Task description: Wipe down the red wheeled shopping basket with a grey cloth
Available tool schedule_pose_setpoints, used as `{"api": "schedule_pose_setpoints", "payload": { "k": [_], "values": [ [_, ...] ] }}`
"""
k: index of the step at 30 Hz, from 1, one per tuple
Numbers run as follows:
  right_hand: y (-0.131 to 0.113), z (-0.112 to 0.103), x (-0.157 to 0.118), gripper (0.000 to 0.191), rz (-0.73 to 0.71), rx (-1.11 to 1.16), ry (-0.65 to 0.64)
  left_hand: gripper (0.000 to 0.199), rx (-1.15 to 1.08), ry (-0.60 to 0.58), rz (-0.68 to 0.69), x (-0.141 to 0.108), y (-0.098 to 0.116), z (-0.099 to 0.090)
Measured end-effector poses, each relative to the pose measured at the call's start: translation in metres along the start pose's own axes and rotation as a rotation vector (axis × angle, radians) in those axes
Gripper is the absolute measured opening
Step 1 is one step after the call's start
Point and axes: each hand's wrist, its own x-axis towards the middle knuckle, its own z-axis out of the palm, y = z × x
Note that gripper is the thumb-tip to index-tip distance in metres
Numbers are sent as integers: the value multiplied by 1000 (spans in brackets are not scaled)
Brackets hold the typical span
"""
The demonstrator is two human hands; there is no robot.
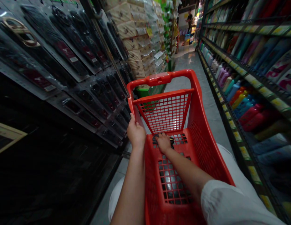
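A red plastic shopping basket trolley stands before me, with a raised handle and a slanted grid panel. My left hand is closed around its left rim, thumb upward. Inside, my right hand reaches down to the grid floor near the foot of the panel. Its fingers curl over a small black item with a touch of yellow; most of that item is hidden under the hand, so its kind does not show.
Packaged dark belts hang on the wall display at left. Beyond them rises a stack of beige packs. Shelves of coloured bottles line the right side. The tiled aisle runs ahead, with a person far off.
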Motion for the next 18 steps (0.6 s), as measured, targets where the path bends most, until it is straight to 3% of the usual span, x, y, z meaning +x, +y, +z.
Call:
{"api": "schedule_pose_setpoints", "payload": {
  "k": [6,13,18],
  "values": [
    [-36,9,24,37,-11,92,-53,57,77,-13,22,-1,0,-2],
    [-11,7,19,35,-247,221,-110,58,63,25,20,1,-2,-3],
    [3,-2,2,36,-288,365,-180,57,69,35,10,0,1,-2]
  ]
}}
